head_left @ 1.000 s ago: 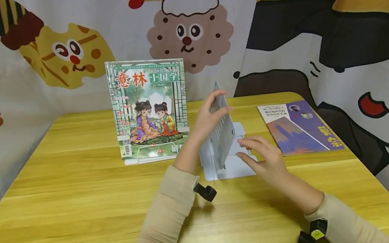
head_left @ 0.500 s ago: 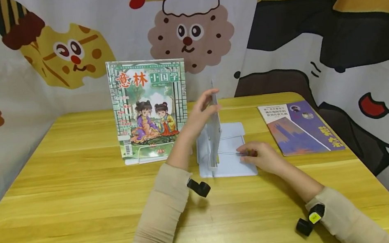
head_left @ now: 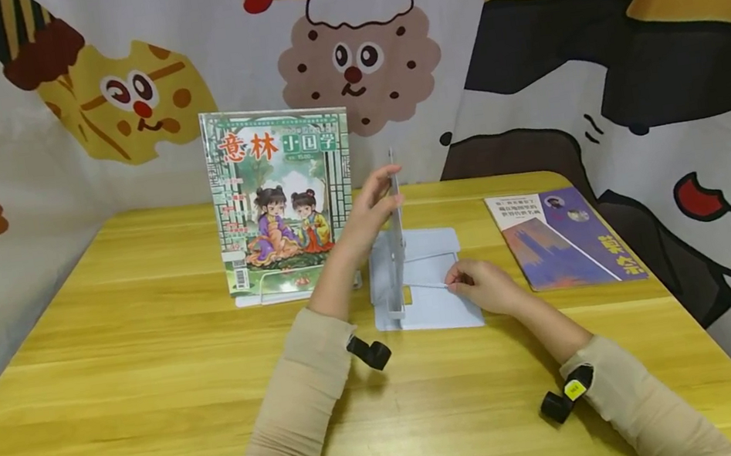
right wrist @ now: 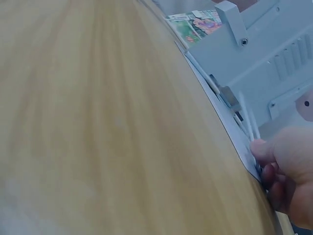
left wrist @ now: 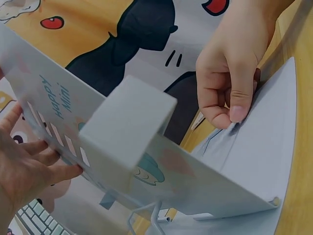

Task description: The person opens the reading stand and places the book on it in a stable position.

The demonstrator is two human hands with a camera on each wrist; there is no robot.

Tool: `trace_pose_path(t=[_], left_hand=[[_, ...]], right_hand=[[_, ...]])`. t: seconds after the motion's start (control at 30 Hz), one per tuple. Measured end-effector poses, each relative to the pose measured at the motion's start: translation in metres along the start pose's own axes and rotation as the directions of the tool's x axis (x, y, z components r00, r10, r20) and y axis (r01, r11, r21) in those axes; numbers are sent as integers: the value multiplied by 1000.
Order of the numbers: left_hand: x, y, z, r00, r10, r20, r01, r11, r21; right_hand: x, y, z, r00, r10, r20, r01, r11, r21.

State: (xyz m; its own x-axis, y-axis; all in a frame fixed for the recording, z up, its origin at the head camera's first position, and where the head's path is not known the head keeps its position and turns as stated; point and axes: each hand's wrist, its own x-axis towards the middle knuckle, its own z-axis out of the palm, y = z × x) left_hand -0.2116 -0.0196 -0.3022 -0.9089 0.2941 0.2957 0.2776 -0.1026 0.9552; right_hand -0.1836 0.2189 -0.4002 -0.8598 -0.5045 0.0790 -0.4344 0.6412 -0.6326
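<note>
A pale book stand stands in the middle of the table, its flat base (head_left: 440, 312) on the wood and its panel (head_left: 398, 262) raised nearly upright. My left hand (head_left: 367, 216) grips the panel's upper edge between fingers and thumb. "Happy Mini" lettering and a row of slots show on this panel in the left wrist view. Low over the base, my right hand (head_left: 486, 287) pinches the end of the thin wire support (head_left: 426, 286) with thumb and forefinger. The right wrist view shows the wire (right wrist: 249, 117) running from the pinch toward the panel's hinge.
A green magazine (head_left: 284, 200) stands on another stand at the left, close to my left forearm. A purple booklet (head_left: 566, 239) lies flat at the right. A patterned curtain (head_left: 230, 60) hangs behind the wooden table (head_left: 115, 395).
The panel has swung leftward from a slant to almost upright, with my left hand on it. My right hand has lowered toward the base and closed its fingertips on the wire support.
</note>
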Motion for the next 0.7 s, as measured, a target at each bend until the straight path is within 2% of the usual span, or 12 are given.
trace_pose_path(t=[0.2, 0.33, 0.5, 0.7], left_hand=[[-9, 18, 7, 1000, 4, 13, -4, 1000, 21], [-9, 23, 11, 999, -27, 20, 26, 998, 51], [-3, 22, 18, 998, -43, 39, 39, 995, 91], [11, 6, 27, 996, -63, 66, 50, 982, 180]], right_hand=[[-2, 7, -2, 1000, -9, 28, 5, 991, 133], [-3, 12, -2, 999, -22, 27, 15, 973, 232], [-3, 15, -2, 998, -63, 19, 55, 961, 273], [-5, 19, -3, 997, -70, 12, 63, 946, 319]])
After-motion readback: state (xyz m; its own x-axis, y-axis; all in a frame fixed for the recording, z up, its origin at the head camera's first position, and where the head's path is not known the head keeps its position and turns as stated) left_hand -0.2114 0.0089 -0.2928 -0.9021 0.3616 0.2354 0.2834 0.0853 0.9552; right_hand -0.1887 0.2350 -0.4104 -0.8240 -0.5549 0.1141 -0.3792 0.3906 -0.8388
